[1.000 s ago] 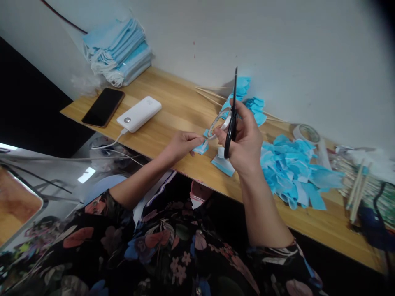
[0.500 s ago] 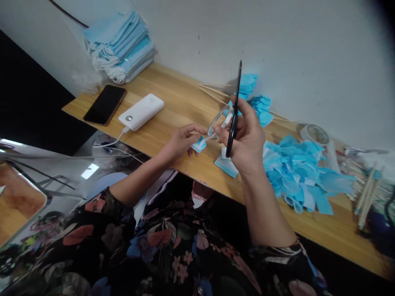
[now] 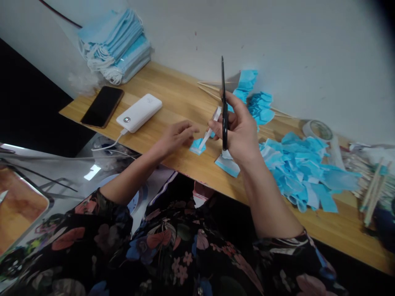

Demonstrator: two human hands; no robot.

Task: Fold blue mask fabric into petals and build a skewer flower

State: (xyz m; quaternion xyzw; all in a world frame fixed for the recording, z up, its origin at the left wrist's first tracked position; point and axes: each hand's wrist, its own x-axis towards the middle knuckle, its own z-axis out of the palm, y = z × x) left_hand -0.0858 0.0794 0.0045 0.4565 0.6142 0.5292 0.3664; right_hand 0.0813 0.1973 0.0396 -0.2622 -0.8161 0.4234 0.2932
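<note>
My right hand (image 3: pixel 242 131) is closed around black scissors (image 3: pixel 224 119), seen edge-on with the tip pointing up. Between its thumb and fingers is also the white tape (image 3: pixel 217 114), its roll mostly hidden. A strip of that tape runs down onto a small blue mask-fabric piece (image 3: pixel 196 146) near the table's front edge. Just left of this piece, my left hand (image 3: pixel 176 137) hovers with fingers loosely stretched out, holding nothing. Below my right hand a second blue-and-white piece (image 3: pixel 228 165) lies flat.
A pile of blue fabric pieces (image 3: pixel 300 170) lies on the right, before another tape roll (image 3: pixel 317 130). Blue folded pieces on sticks (image 3: pixel 261 107) lie by the wall. Toward the left are a white power bank (image 3: pixel 140 113), a phone (image 3: pixel 103 107) and stacked masks (image 3: pixel 120 45).
My left hand has let go of the small blue piece and drawn back left. The taped piece now rests lower, and the tape roll has turned edge-on. My right hand has shifted slightly left.
</note>
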